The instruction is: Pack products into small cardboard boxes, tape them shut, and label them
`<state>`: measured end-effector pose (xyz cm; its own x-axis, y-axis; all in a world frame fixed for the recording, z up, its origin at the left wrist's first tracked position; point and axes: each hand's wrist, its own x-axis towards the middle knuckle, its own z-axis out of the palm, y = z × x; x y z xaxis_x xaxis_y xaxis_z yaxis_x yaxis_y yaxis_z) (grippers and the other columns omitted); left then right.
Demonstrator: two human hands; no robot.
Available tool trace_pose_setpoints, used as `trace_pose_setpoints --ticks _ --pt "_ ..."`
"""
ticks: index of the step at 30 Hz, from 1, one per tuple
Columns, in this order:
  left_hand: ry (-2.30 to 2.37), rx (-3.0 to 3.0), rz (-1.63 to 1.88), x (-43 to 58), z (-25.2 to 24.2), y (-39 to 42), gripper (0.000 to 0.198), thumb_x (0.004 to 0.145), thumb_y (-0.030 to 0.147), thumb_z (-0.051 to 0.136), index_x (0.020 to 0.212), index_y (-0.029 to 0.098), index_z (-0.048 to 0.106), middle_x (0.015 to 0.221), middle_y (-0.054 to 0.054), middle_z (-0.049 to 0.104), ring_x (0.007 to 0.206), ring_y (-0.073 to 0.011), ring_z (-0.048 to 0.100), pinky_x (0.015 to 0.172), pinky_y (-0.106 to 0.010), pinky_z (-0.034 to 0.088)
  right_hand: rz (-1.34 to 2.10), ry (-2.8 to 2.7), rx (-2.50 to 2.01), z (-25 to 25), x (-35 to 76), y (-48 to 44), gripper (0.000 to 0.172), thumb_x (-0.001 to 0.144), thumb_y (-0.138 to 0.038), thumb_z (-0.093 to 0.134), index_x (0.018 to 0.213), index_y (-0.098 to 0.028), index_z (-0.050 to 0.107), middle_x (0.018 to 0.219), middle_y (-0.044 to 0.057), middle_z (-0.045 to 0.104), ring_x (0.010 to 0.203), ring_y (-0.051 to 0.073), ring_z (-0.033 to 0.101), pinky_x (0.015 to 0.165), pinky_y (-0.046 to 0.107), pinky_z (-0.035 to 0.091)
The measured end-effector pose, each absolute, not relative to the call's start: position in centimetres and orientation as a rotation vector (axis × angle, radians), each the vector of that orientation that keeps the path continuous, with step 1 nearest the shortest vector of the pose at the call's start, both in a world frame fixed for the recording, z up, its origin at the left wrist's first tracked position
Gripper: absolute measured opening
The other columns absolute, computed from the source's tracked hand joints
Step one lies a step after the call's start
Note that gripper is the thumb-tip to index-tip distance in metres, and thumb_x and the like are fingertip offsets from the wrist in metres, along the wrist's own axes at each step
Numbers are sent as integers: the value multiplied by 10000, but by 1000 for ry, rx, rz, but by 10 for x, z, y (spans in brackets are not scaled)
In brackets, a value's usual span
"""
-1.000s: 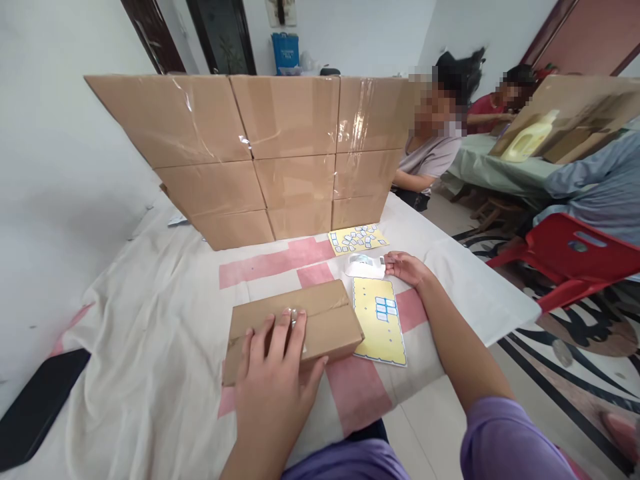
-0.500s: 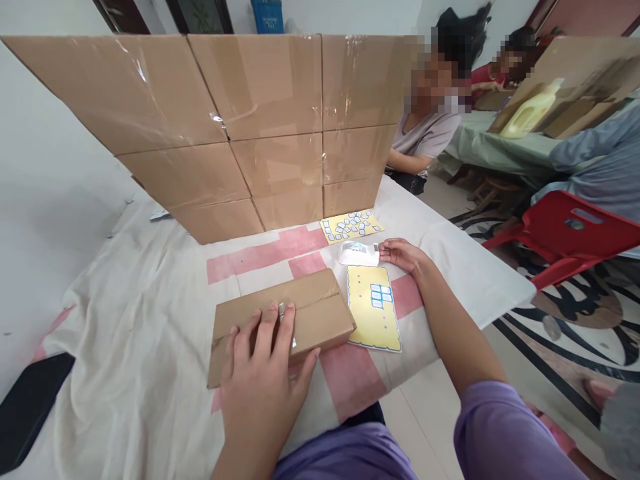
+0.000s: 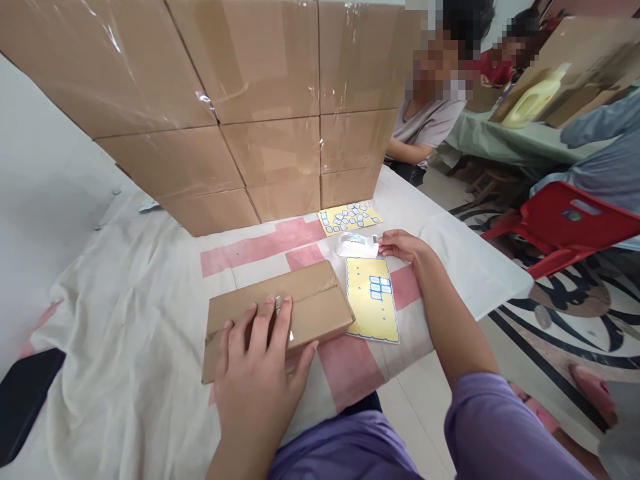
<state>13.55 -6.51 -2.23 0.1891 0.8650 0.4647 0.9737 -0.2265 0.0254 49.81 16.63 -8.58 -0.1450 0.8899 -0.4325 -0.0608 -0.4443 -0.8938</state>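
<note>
A closed brown cardboard box point(image 3: 310, 287) lies flat on the cloth in front of me. My left hand point(image 3: 257, 360) rests on it, fingers spread over the top and the thumb along the near edge. Farther off to the right sits a small white tape dispenser point(image 3: 353, 245) with a roll of clear tape in it. My right hand point(image 3: 400, 245) is at the dispenser's right end, its fingertips closed on that end; the exact grip is hard to see. A yellow card point(image 3: 367, 320) with blue-edged white squares lies between the box and my right forearm.
A tall wall of taped cardboard boxes point(image 3: 270, 147) stands across the table's back. Before it lies another yellow card point(image 3: 345, 222). A black phone-like object point(image 3: 27, 400) is at the left. Beyond the table are seated people, a red chair point(image 3: 585, 220) and a yellow bottle point(image 3: 537, 100).
The view has tipped slightly downward, so the box wall sits higher in frame. Both hands keep nearly the same places, left on the box and right at the tape dispenser.
</note>
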Motion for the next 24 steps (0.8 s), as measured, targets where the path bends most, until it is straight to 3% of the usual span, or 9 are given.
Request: trace_pose_setpoints --ticks 7,14,18,21,24 --pt "-1786 -2195 -587 136 -25 -65 676 899 494 585 1491 186 474 1372 -146 618 1276 -404 503 1137 -600 335 1663 -965 -1487 -89 496 171 438 762 -41 824 621 -186 435 690 49 702 655 135 738 675 197 644" --pt "-1804 -2221 -629 136 -24 -65 692 895 473 594 1519 217 439 1373 -152 615 1284 -410 499 1130 -616 327 1534 -1049 -1478 -80 492 153 457 733 -148 863 625 -198 422 750 100 721 667 179 739 534 211 581" --pt "-1784 -2205 -602 137 -23 -64 672 897 469 591 1508 226 449 1375 -127 626 1265 -399 517 1122 -598 332 1430 -1180 -1353 -43 488 129 506 702 -263 861 614 -203 366 825 69 719 646 159 716 459 203 468" --pt "-1766 -2198 -618 137 -25 -65 623 904 452 591 1463 194 493 1401 -118 620 1279 -394 532 1123 -583 334 1411 -1529 -1134 6 459 109 483 751 -255 790 629 -203 326 886 53 714 559 103 649 443 212 392" --pt "-1725 -2225 -697 130 -26 -66 616 919 435 588 1458 162 467 1452 -121 588 1328 -365 531 1120 -543 358 1546 -1947 -920 57 404 89 400 811 -228 713 682 -207 335 929 52 706 599 106 650 480 214 407"
